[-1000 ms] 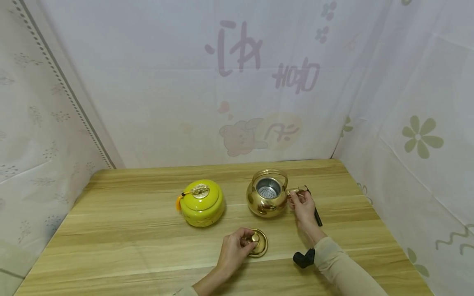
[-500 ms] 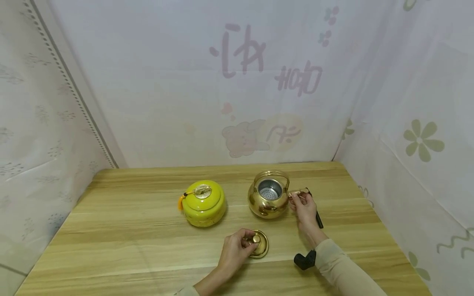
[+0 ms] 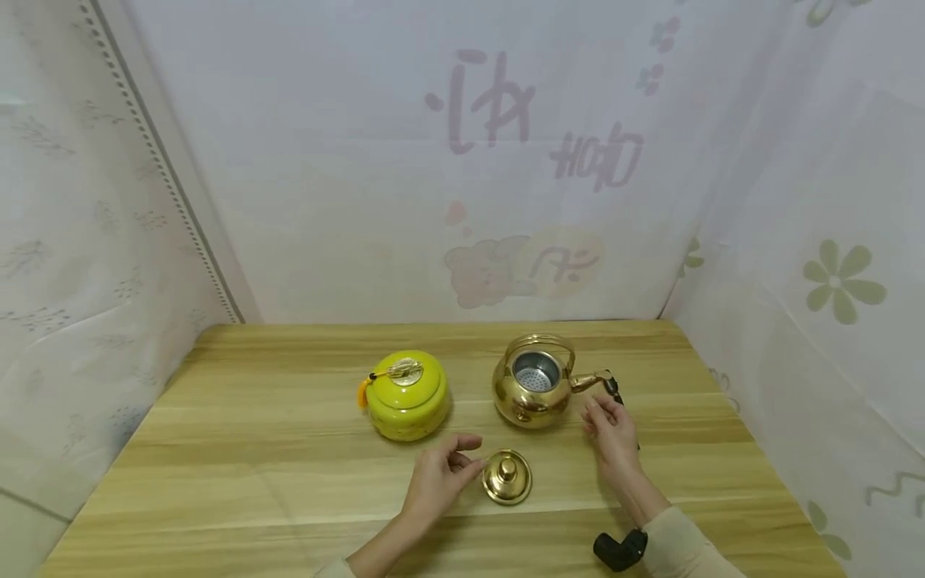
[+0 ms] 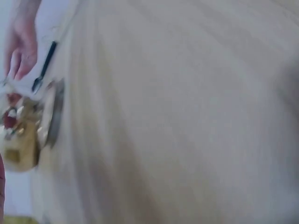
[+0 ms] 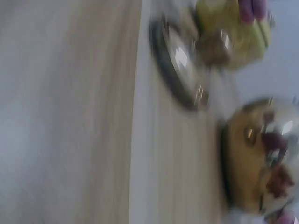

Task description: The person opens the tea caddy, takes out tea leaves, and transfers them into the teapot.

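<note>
A round gold teapot (image 3: 530, 408) stands upright at the middle right in the head view, uncovered, a perforated metal strainer (image 3: 535, 378) showing inside. Its gold lid (image 3: 507, 482) lies knob up on the table in front. My left hand (image 3: 436, 483) is just left of the lid, thumb and fingers apart and nothing between them; whether the thumb tip brushes the rim, I cannot tell. Below the teapot's spout (image 3: 588, 382), my right hand (image 3: 614, 440) hovers with loosely bent fingers, holding nothing visible. Both wrist views are blurred; the right one shows lid (image 5: 182, 60) and teapot (image 5: 257, 158).
A yellow lidded jar (image 3: 408, 405) with an orange tassel stands left of the teapot. Behind the right hand lies a slim black-handled tool (image 4: 46, 63), perhaps a spoon, partly hidden in the head view. Patterned curtains (image 3: 347, 201) enclose the wooden table (image 3: 238, 449).
My left hand has let go of the lid's knob and drawn back left. My right hand has come off the spout and moved slightly toward me. Teapot and lid stay put.
</note>
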`<state>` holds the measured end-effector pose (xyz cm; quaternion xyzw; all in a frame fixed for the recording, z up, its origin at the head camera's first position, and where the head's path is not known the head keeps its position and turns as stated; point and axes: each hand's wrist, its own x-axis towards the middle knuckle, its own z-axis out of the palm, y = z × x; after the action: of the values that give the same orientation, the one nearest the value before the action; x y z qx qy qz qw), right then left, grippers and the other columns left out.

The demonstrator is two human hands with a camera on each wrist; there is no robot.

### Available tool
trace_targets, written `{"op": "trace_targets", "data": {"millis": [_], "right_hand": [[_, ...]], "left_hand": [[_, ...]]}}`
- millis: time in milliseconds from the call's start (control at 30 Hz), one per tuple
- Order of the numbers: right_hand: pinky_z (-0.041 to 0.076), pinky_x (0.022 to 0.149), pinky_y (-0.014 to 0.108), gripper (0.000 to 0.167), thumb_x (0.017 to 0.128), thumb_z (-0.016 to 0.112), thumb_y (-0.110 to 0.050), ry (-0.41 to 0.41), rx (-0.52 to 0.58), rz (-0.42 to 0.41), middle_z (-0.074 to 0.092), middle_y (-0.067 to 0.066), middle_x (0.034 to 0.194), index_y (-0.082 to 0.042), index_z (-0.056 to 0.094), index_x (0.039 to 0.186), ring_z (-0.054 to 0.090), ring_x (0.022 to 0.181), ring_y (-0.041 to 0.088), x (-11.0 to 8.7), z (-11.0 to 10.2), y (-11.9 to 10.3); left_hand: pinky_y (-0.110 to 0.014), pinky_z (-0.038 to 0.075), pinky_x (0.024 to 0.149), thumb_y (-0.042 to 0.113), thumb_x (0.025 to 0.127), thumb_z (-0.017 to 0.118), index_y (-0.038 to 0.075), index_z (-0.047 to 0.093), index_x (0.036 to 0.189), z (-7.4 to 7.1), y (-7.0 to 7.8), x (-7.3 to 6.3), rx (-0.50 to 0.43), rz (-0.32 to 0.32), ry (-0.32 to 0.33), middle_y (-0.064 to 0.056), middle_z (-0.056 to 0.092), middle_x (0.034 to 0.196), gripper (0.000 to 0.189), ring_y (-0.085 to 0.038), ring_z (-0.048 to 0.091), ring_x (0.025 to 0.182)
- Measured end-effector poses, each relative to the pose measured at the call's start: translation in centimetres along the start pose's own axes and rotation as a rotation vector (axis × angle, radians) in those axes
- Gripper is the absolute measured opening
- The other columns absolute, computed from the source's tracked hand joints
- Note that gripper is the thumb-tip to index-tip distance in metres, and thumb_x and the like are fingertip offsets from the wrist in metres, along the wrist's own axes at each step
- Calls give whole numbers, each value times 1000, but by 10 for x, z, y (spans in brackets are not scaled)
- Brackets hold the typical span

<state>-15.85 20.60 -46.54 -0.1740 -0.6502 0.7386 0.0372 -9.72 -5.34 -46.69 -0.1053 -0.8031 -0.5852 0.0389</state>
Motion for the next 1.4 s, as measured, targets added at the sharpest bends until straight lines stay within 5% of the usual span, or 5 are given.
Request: {"op": "trace_targets", "data": {"millis": [400,567,833,1033,1400], "right_hand": [[53,75,21,33,93,58,-7,-244,37,-105,56,-2,94,7,46,120,60,85,10,-49,63,-15],[52,81,21,42,90,61,-6,-373,-39,-157,55,17,113,8,46,126,58,95,13,-51,100,-11],[40,106,41,57,90,63,-10,-498,-140,-188,40,28,139,8,37,137,42,128,39,-46,142,-1],[26,112,49,70,87,66,-8,-565,-144,-181,26,26,149,8,27,143,26,137,41,-39,157,8],[24,113,44,76,87,66,-6,-615,-151,-187,17,25,153,8,19,146,19,141,38,-31,171,17]], "left_hand": [[-20,55,61,5,78,75,2,70,98,-77,11,20,96,172,330,-11,72,96,21,-8,64,72],[-28,57,67,6,78,75,0,70,98,-100,7,37,160,236,402,-13,72,95,21,-24,67,78],[-44,56,74,6,77,77,-3,69,101,-115,4,54,212,220,387,-15,71,98,27,-29,66,85],[-43,56,77,5,78,76,-4,68,105,-119,1,67,253,204,293,-17,69,104,30,-31,65,91],[-38,57,74,8,77,77,0,70,102,-118,0,76,365,206,228,-13,71,101,27,-26,66,89]]}}
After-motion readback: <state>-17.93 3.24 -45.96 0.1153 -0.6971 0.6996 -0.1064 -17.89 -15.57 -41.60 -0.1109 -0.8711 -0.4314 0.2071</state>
